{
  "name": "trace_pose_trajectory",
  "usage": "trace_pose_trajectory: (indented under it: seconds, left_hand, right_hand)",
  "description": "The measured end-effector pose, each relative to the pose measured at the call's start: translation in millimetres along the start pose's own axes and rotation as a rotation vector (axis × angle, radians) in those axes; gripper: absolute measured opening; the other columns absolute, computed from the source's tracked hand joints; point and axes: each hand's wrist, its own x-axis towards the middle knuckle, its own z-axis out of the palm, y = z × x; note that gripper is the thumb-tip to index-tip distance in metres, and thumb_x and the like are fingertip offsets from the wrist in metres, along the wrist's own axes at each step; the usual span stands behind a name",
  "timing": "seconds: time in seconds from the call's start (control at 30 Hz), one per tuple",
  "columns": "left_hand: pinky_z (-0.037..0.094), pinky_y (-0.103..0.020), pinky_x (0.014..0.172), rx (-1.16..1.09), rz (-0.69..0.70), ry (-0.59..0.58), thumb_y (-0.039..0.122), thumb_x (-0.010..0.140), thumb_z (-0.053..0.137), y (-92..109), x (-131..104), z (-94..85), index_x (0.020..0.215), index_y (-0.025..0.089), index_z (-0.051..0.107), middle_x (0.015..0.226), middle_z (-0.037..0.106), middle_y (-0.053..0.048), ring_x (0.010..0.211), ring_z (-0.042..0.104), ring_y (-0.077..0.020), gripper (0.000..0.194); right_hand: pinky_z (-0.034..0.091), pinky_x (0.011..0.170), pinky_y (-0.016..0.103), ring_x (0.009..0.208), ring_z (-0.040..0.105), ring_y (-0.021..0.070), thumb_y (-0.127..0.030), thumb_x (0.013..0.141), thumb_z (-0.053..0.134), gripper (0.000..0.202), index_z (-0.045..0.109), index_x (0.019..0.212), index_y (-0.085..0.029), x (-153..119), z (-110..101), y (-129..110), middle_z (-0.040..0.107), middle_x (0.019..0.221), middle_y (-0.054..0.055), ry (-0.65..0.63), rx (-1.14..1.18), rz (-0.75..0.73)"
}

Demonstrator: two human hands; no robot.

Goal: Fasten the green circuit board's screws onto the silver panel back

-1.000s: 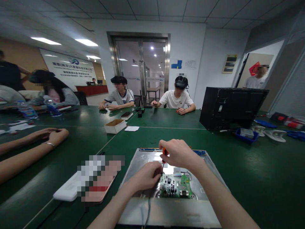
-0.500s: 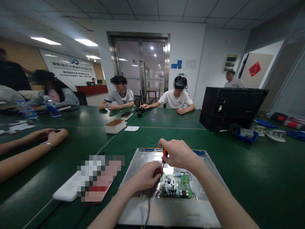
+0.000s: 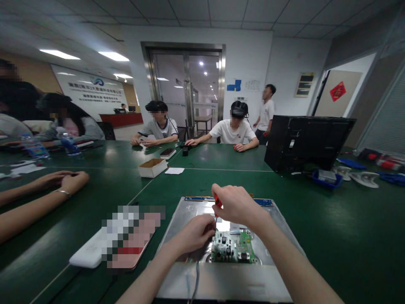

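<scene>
- One orange-handled screwdriver (image 3: 218,202), one green circuit board (image 3: 233,247), one bare metal back panel (image 3: 221,280) of a flat screen; two hands of the wearer at work on them.
- The right hand (image 3: 236,204) is closed around the screwdriver's handle, holding it upright, tip down at the board's upper left corner.
- The left hand (image 3: 195,233) is curled, fingertips pinched at the screwdriver's shaft just above the board; whether it holds a screw cannot be told.
- The circuit board sits in a round recess near the middle of the metal panel, which lies flat at the near edge of the green table (image 3: 332,236). It is small, with dark components and silver connectors; the left hand hides its left edge.
- One grey cable (image 3: 195,280) runs from the board over the panel's near edge.
- Left of the panel lie one white power bank (image 3: 88,253) and a blurred phone on it.
- Farther off: one open cardboard box (image 3: 152,167), one white paper slip (image 3: 175,170), one black monitor (image 3: 308,142) standing toward the right edge, one blue tray (image 3: 327,179) beside it.
- A neighbour's two forearms (image 3: 47,185) rest at the left edge; two people sit at the far edge.
</scene>
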Motion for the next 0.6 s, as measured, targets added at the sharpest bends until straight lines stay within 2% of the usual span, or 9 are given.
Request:
trace_pose_trajectory:
  seconds: [0.07, 0.23, 0.3, 0.4, 0.47, 0.6]
  left_hand:
    - [0.038, -0.028, 0.067, -0.005, 0.014, 0.004, 0.015, 0.08, 0.049, 0.3, 0.3, 0.4, 0.084, 0.017, 0.058, 0.082, 0.061, -0.002, 0.073, 0.053, -0.017, 0.009]
    - [0.037, -0.027, 0.064, 0.0, 0.021, 0.02, 0.018, 0.081, 0.051, 2.8, 0.8, -0.1, 0.079, 0.017, 0.055, 0.079, 0.06, -0.001, 0.07, 0.052, -0.0161, 0.004]
    - [0.036, -0.026, 0.063, 0.005, 0.019, 0.014, 0.018, 0.081, 0.051, 3.2, 0.7, -0.3, 0.079, 0.017, 0.055, 0.078, 0.06, -0.001, 0.069, 0.052, -0.016, 0.004]
    - [0.037, -0.027, 0.064, 0.004, 0.023, 0.0, 0.017, 0.08, 0.051, 2.1, 0.9, 0.6, 0.082, 0.017, 0.056, 0.079, 0.061, -0.001, 0.07, 0.052, -0.0162, 0.005]
    - [0.038, -0.027, 0.065, -0.004, 0.028, 0.003, 0.015, 0.079, 0.051, 1.0, 1.0, 1.7, 0.085, 0.017, 0.056, 0.081, 0.061, -0.002, 0.071, 0.053, -0.0166, 0.008]
    - [0.038, -0.028, 0.066, 0.003, 0.011, 0.024, 0.017, 0.081, 0.049, 0.8, 1.0, 3.6, 0.082, 0.018, 0.054, 0.081, 0.061, -0.002, 0.072, 0.053, -0.0173, 0.005]
  right_hand:
    - [0.029, 0.053, 0.027, 0.076, 0.065, 0.0207, -0.029, 0.081, 0.058, 0.019, 0.052, 0.098, -0.023, -0.8, -0.3, -0.1, 0.071, 0.087, 0.001, 0.015, 0.019, -0.02]
    - [0.028, 0.052, 0.027, 0.074, 0.066, 0.0215, -0.054, 0.089, 0.048, 0.032, 0.056, 0.092, -0.024, 1.2, 0.3, 1.4, 0.07, 0.082, 0.003, 0.01, 0.004, 0.006]
    - [0.028, 0.053, 0.027, 0.074, 0.065, 0.0213, -0.052, 0.09, 0.048, 0.03, 0.057, 0.091, -0.024, 1.8, 0.7, 2.1, 0.07, 0.082, 0.003, 0.006, -0.013, 0.021]
    - [0.029, 0.053, 0.027, 0.075, 0.065, 0.0203, -0.036, 0.086, 0.055, 0.016, 0.056, 0.096, -0.023, 0.6, 0.9, 2.3, 0.07, 0.084, 0.002, 0.014, 0.001, -0.004]
    - [0.029, 0.053, 0.027, 0.075, 0.065, 0.0198, -0.031, 0.083, 0.057, 0.016, 0.055, 0.098, -0.023, -0.7, 0.7, 2.2, 0.07, 0.085, 0.001, 0.025, 0.023, -0.03]
    - [0.03, 0.054, 0.027, 0.074, 0.065, 0.0206, -0.047, 0.086, 0.055, 0.025, 0.056, 0.096, -0.024, -1.1, 0.1, 1.7, 0.07, 0.082, 0.002, 0.003, 0.014, -0.019]
